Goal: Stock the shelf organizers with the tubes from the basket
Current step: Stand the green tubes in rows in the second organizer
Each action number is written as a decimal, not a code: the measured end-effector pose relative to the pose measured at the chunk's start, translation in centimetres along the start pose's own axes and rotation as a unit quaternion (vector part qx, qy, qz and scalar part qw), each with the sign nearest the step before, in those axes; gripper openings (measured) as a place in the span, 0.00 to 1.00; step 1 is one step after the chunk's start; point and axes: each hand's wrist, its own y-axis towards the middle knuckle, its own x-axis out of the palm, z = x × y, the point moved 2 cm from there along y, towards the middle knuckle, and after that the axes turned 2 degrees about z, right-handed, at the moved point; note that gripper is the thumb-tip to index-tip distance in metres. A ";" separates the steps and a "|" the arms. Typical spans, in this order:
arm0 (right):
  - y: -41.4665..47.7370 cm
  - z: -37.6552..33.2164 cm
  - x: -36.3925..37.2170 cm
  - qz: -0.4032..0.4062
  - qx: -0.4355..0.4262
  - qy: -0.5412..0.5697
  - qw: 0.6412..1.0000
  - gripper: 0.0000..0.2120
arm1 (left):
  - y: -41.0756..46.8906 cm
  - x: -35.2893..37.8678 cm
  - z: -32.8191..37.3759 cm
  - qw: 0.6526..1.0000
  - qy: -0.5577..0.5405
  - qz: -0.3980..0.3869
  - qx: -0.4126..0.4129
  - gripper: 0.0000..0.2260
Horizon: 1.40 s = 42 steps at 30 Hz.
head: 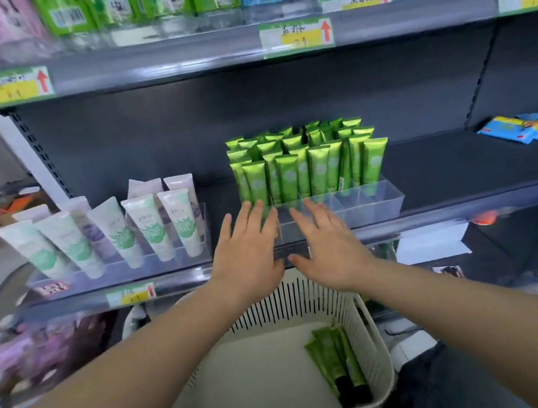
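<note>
Basket (363, 322) at 6 o'clock is carrying a few green tubes (338, 363) lying flat. Left grip (250, 251) and right grip (329, 247), both spread and empty, are reaching at the clear organizer (374, 202) at 12 o'clock. Risk: a shove is likely toppling the standing tubes (307, 167) behind.

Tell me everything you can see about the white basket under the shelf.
The cream-white plastic basket is a rounded rectangle with vertical slots along its upper walls and a solid floor. It stands upright below the shelf edge. A few green tubes with dark caps lie flat by its right wall. Neither the left hand nor the right hand touches it. What it rests on is hidden.
</note>
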 end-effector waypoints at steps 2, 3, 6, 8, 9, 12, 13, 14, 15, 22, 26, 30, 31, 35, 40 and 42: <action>-0.6 -0.4 1.2 -0.015 -0.002 0.003 1.000 0.37 | -1.0 1.1 -0.1 1.000 -0.017 -0.013 -0.007 0.36; -0.9 -0.5 1.8 -0.027 -0.002 0.003 1.000 0.36 | -1.5 1.7 -0.1 0.999 -0.028 -0.021 -0.010 0.37; -1.3 -0.6 3.8 -0.059 0.001 -0.001 0.998 0.37 | -2.7 3.5 0.0 0.997 -0.061 -0.039 -0.013 0.38; -1.4 -0.5 5.2 -0.071 0.006 -0.008 0.997 0.38 | -3.4 4.7 0.0 0.995 -0.081 -0.054 -0.017 0.38; -1.5 -0.4 5.8 -0.074 0.008 -0.014 0.997 0.38 | -3.7 5.4 0.0 0.993 -0.093 -0.063 -0.020 0.38; -1.6 -0.2 7.4 -0.088 0.010 -0.020 0.996 0.36 | -4.5 7.4 0.1 0.987 -0.133 -0.084 -0.032 0.37; -1.6 -0.1 7.9 -0.096 0.012 -0.016 0.995 0.34 | -4.7 8.1 0.1 0.984 -0.147 -0.089 -0.036 0.36; -1.7 -0.1 8.4 -0.108 0.016 -0.008 0.994 0.32 | -4.9 8.8 0.2 0.982 -0.159 -0.094 -0.042 0.35; -1.7 0.0 8.9 -0.124 0.023 0.001 0.992 0.31 | -5.1 9.4 0.2 0.979 -0.169 -0.102 -0.046 0.34; -1.2 1.8 12.4 -0.223 0.049 -0.011 0.973 0.31 | -5.6 13.8 0.7 0.956 -0.222 -0.176 -0.073 0.31; -0.3 3.0 14.4 -0.262 0.066 -0.021 0.963 0.28 | -5.3 16.2 0.8 0.938 -0.253 -0.216 -0.095 0.26; 0.5 4.5 16.6 -0.294 0.078 -0.038 0.952 0.25 | -5.0 18.7 1.0 0.916 -0.294 -0.251 -0.108 0.21; 0.7 4.9 17.2 -0.302 0.078 -0.043 0.949 0.25 | -4.9 19.3 1.1 0.909 -0.305 -0.261 -0.111 0.20; 1.4 6.4 19.5 -0.333 0.085 -0.065 0.937 0.21 | -4.6 21.7 1.6 0.886 -0.337 -0.294 -0.122 0.20; 2.3 8.6 22.4 -0.351 0.081 -0.081 0.929 0.17 | -3.9 24.2 2.3 0.864 -0.359 -0.331 -0.124 0.18; 2.7 9.1 23.1 -0.357 0.083 -0.091 0.926 0.18 | -3.6 25.3 2.6 0.857 -0.364 -0.342 -0.128 0.17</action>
